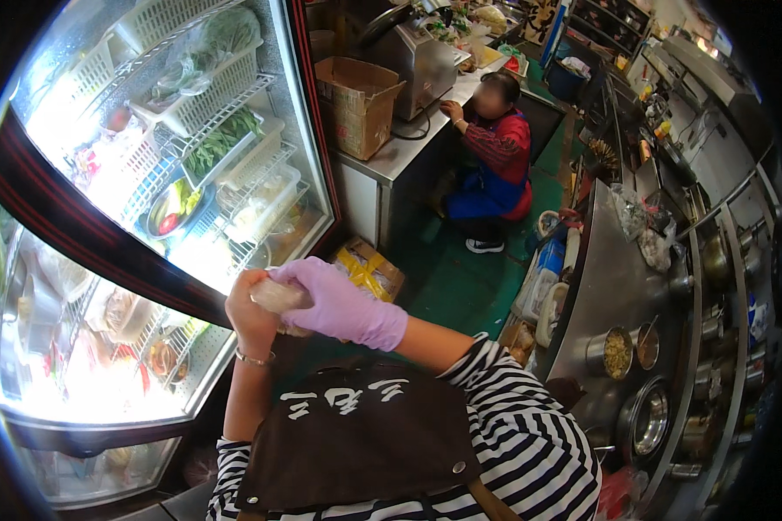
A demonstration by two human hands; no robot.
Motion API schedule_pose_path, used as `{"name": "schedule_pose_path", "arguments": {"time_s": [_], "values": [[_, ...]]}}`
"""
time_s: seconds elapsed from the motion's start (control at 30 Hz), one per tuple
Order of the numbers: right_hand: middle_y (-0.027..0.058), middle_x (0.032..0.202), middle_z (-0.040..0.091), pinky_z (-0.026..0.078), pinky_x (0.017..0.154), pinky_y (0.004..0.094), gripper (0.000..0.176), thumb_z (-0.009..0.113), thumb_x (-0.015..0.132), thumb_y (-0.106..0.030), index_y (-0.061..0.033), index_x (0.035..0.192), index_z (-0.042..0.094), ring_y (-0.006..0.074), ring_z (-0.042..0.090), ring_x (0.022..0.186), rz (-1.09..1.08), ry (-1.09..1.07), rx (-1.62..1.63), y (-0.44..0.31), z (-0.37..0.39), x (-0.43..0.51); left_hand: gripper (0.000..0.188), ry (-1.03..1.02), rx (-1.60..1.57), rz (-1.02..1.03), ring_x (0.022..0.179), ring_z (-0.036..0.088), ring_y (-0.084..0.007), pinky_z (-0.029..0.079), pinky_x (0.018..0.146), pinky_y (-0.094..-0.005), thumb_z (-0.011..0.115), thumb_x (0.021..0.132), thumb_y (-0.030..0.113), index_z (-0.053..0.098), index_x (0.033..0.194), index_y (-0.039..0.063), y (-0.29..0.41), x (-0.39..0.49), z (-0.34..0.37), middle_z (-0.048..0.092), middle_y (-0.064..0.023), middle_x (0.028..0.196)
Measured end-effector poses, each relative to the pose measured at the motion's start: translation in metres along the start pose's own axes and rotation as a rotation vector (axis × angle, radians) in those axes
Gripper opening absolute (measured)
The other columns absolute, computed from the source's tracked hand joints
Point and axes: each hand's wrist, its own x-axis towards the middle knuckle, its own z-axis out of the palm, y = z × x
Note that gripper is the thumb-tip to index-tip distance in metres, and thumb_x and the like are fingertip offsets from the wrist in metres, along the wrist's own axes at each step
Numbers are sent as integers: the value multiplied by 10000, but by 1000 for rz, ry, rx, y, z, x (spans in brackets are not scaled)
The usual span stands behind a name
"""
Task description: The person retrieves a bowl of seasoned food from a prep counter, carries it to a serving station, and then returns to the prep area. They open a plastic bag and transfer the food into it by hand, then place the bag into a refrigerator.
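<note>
Both hands are together in front of the lit display refrigerator (300,130), at the lower end of its dark, red-striped frame (104,208). Between them is a small bundle in clear plastic (279,295), its contents too blurred to name. My left hand (251,309), bare with a bracelet at the wrist, grips the bundle from the left. Around its right side curl the fingers of my right hand (339,301), which wears a thin purple glove. Whether my left hand also touches the frame, I cannot tell.
White baskets (215,78) of bagged greens fill the refrigerator shelves. A taped carton (370,264) lies on the green floor (456,293). Beyond, a person (495,150) crouches beside a steel counter (391,166) bearing an open cardboard box (358,107). Food pots (609,353) sit on the right-hand steel worktop (599,273).
</note>
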Motion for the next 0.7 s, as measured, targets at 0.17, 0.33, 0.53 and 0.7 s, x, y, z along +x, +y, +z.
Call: {"name": "schedule_pose_path", "arguments": {"time_s": [0.17,0.33,0.53,0.7], "values": [[123,1018,589,415,893,427,490,726,720,-121,-78,1184,571,342,543,961,-300,74,-152,-7,17,-11,155,154,-79,-27,687,483,-85,414,618,-229,651,759,94,548,858,33,12,-4,5,527,13,738],[116,935,605,445,821,445,388,689,741,-98,-73,1114,586,341,566,878,-487,106,-223,-25,8,-22,215,183,-125,-85,674,459,-107,400,602,-257,686,719,134,501,777,41,27,-2,10,486,-15,706],[86,1115,619,480,819,246,466,598,820,102,-14,1264,518,127,590,869,5,63,474,-33,-12,-41,331,192,-43,322,615,465,-221,388,563,-294,756,658,172,464,726,33,71,-5,2,454,-80,677],[32,1068,570,435,723,170,654,628,771,94,-44,1387,456,45,477,743,143,-100,384,-50,-33,-21,301,229,51,459,613,496,-257,408,541,-317,729,628,152,459,693,37,77,-13,-2,499,-100,710]]}}
